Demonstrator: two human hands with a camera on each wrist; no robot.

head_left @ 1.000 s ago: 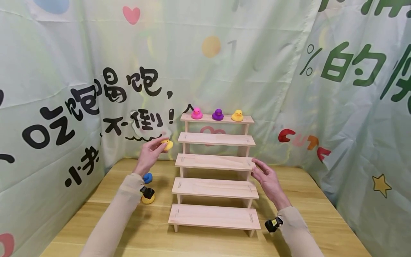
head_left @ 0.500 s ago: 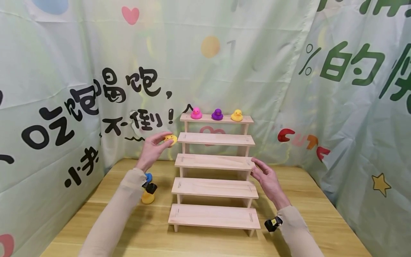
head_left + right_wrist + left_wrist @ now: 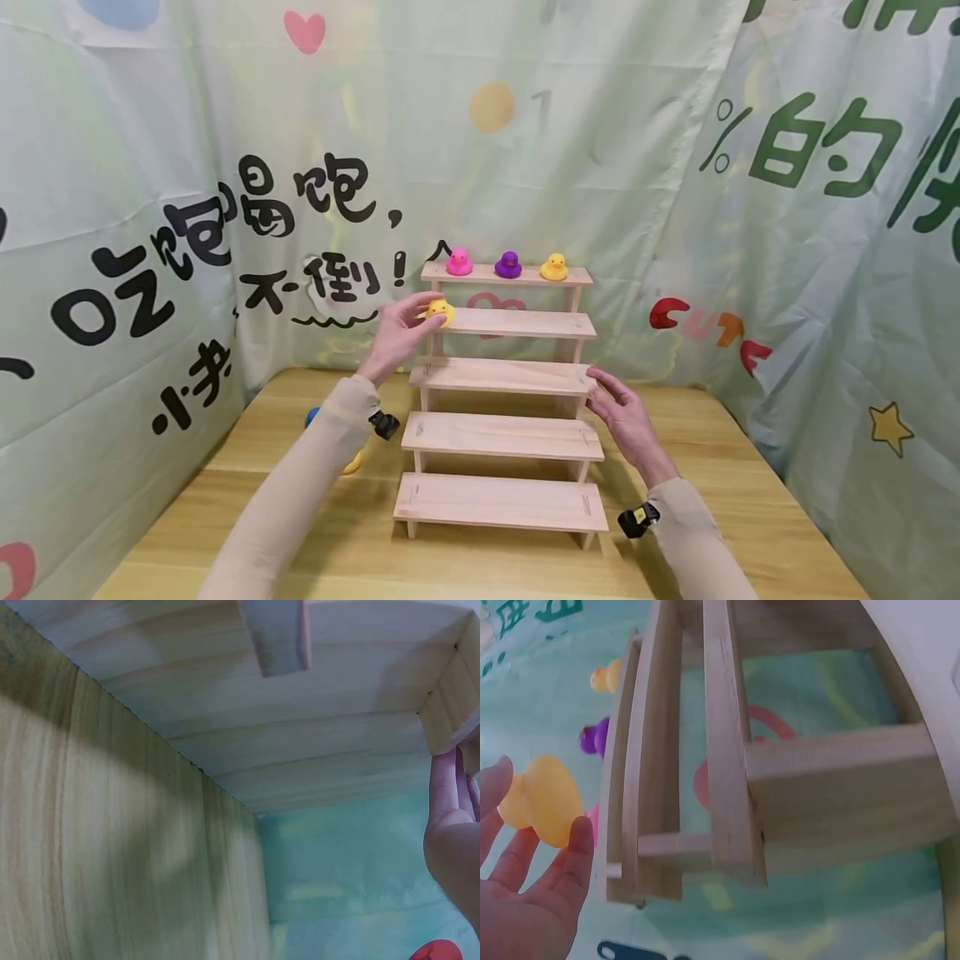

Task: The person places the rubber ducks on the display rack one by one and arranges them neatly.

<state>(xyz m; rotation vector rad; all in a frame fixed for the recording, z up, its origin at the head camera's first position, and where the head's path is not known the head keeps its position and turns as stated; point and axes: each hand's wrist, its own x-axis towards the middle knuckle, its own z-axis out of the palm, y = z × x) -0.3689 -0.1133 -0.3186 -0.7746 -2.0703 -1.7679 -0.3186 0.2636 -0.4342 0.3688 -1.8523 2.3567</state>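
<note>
A yellow rubber duck (image 3: 441,312) is pinched between the thumb and fingers of my left hand (image 3: 396,335). It is at the left end of the second step from the top of a tiered wooden stand (image 3: 502,377); whether it touches the step I cannot tell. The left wrist view shows the same duck (image 3: 551,799) between the fingertips, beside the stand. My right hand (image 3: 621,421) touches the right end of the middle step with relaxed, extended fingers. On the top step sit a pink duck (image 3: 459,262), a purple duck (image 3: 508,265) and another yellow duck (image 3: 554,267).
Left of the stand, a blue toy (image 3: 312,415) and a yellow toy (image 3: 352,463) lie on the wooden table (image 3: 360,550), mostly hidden by the left sleeve. Printed cloth (image 3: 600,167) encloses the back and sides.
My left hand has carried the yellow duck rightward and up, from beside the stand to the second step's left end. The right hand has stayed at the middle step.
</note>
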